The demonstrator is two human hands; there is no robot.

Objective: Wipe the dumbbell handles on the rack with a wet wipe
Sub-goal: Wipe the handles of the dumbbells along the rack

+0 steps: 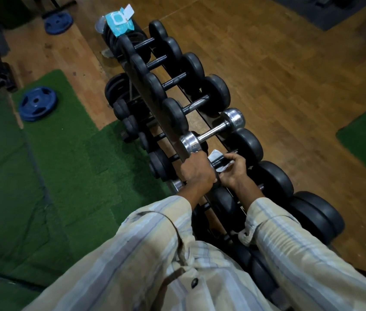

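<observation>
At frame centre the right hand [233, 170] grips a white wet wipe [216, 157] around one dumbbell handle [220, 163] while the left hand [196, 170] clamps that dumbbell's left end, so the job looks midway (handles toward upper frame seemingly remain).

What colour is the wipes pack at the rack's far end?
Light blue with a white flap, on the soft wet-wipe pack lying atop the black dumbbell rack; head view.
</observation>
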